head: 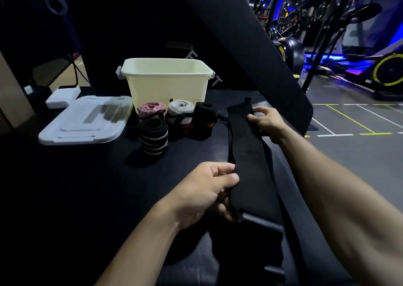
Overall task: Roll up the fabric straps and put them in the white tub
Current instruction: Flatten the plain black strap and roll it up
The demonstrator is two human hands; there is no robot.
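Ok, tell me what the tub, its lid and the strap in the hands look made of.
Tub: cream-white hard plastic by the look, smooth with a moulded rim.
Lid: likely plastic, translucent white with moulded ridges.
Strap: black fabric, matte and limp, pinched by the left hand and right hand.

Matt cloth strap (pixel 244 146), glossy plastic tub (pixel 166 85)

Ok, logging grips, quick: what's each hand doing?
Left hand: pinching the black strap, near end.
Right hand: pinching its far end.
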